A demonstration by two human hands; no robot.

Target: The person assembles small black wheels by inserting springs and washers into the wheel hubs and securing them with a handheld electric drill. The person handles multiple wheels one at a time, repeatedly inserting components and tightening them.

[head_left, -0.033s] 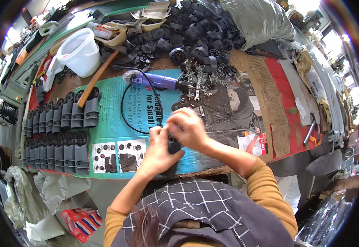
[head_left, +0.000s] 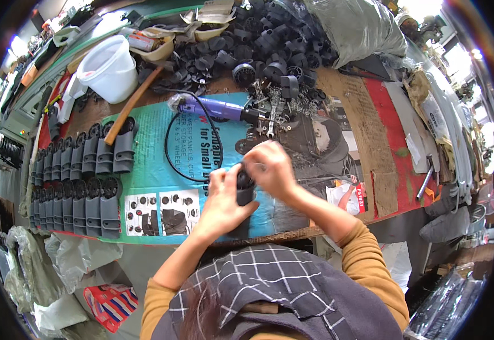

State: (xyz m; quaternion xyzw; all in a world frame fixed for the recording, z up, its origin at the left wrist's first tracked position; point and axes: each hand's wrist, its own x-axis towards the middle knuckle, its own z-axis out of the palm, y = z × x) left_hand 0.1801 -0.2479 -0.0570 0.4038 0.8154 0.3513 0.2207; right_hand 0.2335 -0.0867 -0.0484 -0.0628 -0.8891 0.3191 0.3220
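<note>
Head view: your left hand point(head_left: 220, 199) grips the black wheel part point(head_left: 245, 187) upright, just below the purple power tool point(head_left: 213, 109). Your right hand point(head_left: 271, 167) pinches its top from the right, fingers closed narrow, equally near.

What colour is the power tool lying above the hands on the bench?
Purple body with a black cord, the power tool shows best in the head view.

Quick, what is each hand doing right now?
Left hand: closed around a dark plastic caster part.
Right hand: fingers bent over the top of the same part; exact grip hidden.
</note>
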